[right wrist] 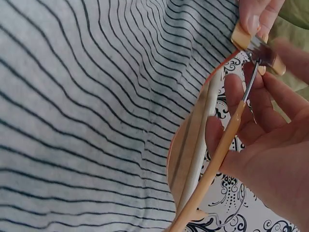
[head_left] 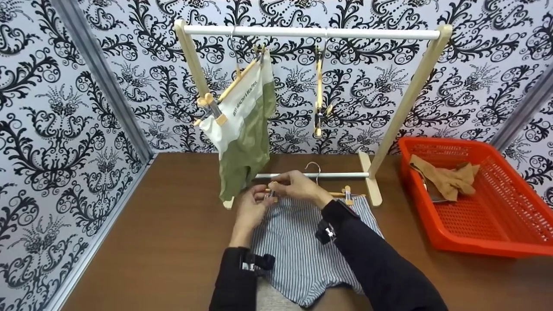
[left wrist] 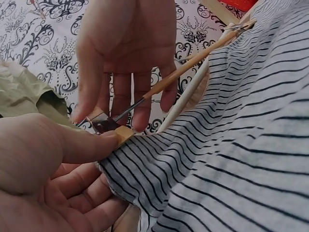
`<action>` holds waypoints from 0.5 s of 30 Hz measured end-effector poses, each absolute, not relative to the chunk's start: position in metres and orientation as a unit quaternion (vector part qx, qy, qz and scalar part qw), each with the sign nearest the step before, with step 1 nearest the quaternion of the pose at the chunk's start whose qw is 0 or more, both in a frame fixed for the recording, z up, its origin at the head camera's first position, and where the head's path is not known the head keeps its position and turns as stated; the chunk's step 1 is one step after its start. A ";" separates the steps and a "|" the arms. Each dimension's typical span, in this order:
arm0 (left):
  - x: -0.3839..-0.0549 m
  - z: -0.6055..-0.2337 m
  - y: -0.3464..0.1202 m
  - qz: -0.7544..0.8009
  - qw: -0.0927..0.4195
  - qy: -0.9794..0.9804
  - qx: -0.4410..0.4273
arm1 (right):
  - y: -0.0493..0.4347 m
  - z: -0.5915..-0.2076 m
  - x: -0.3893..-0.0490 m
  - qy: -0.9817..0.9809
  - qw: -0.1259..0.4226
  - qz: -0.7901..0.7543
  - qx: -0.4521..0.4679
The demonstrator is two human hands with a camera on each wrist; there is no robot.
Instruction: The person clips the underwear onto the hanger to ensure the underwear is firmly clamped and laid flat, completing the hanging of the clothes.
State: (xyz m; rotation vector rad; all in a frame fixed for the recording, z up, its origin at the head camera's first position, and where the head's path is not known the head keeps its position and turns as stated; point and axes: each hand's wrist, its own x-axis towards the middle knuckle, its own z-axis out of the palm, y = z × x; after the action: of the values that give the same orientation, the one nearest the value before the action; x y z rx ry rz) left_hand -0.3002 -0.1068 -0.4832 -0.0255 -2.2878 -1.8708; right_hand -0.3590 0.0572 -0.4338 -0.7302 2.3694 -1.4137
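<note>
A small grey-and-dark striped garment [head_left: 302,242] lies on the table, its top edge along a wooden clip hanger [left wrist: 193,60]. The hanger's far clip [head_left: 348,195] sits on the garment's right top corner. At the left top corner, my left hand [head_left: 252,207] pinches the other clip [left wrist: 104,123] and the cloth, thumb on the clip's wooden end, fingers beneath the fabric. My right hand [head_left: 298,186] holds that same clip's handle end between thumb and finger; its other fingers [right wrist: 265,101] spread beside the hanger bar. The clip's grip on the cloth is partly hidden by fingers.
A rack with a white top rail [head_left: 302,31] stands behind. On it hang a white-and-green garment [head_left: 248,129], close to my left hand, and a bare clip hanger [head_left: 319,86]. To the right stands a red basket [head_left: 488,242] with a brown cloth [head_left: 449,177] inside.
</note>
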 end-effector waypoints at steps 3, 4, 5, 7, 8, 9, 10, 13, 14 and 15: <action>-0.300 -0.482 -0.108 -0.634 0.091 -0.768 -0.015 | 0.057 -0.436 -0.362 0.820 0.146 -0.495 -0.248; -0.300 -0.481 -0.108 -0.636 0.090 -0.766 -0.017 | 0.057 -0.437 -0.362 0.819 0.146 -0.496 -0.250; -0.300 -0.481 -0.109 -0.637 0.087 -0.765 -0.018 | 0.056 -0.437 -0.363 0.819 0.145 -0.496 -0.251; -0.300 -0.481 -0.109 -0.637 0.087 -0.766 -0.018 | 0.056 -0.439 -0.364 0.816 0.146 -0.502 -0.248; -0.300 -0.481 -0.110 -0.638 0.086 -0.766 -0.014 | 0.056 -0.440 -0.365 0.815 0.144 -0.504 -0.248; -0.299 -0.481 -0.110 -0.636 0.086 -0.767 -0.012 | 0.056 -0.441 -0.365 0.816 0.141 -0.504 -0.246; -0.299 -0.480 -0.111 -0.636 0.085 -0.767 -0.009 | 0.056 -0.441 -0.365 0.818 0.133 -0.501 -0.250; -0.296 -0.478 -0.113 -0.638 0.083 -0.765 0.002 | 0.058 -0.441 -0.366 0.823 0.103 -0.492 -0.265; -0.296 -0.478 -0.114 -0.638 0.083 -0.765 0.006 | 0.058 -0.441 -0.366 0.822 0.092 -0.491 -0.272; -0.295 -0.477 -0.114 -0.636 0.084 -0.767 0.008 | 0.059 -0.441 -0.366 0.821 0.083 -0.492 -0.277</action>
State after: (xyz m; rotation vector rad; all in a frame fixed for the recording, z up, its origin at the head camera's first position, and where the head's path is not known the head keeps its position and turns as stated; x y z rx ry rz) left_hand -0.2950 -0.1144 -0.4770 0.0253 -2.2894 -1.8963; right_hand -0.3661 0.0589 -0.4413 -0.8268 2.4506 -1.4701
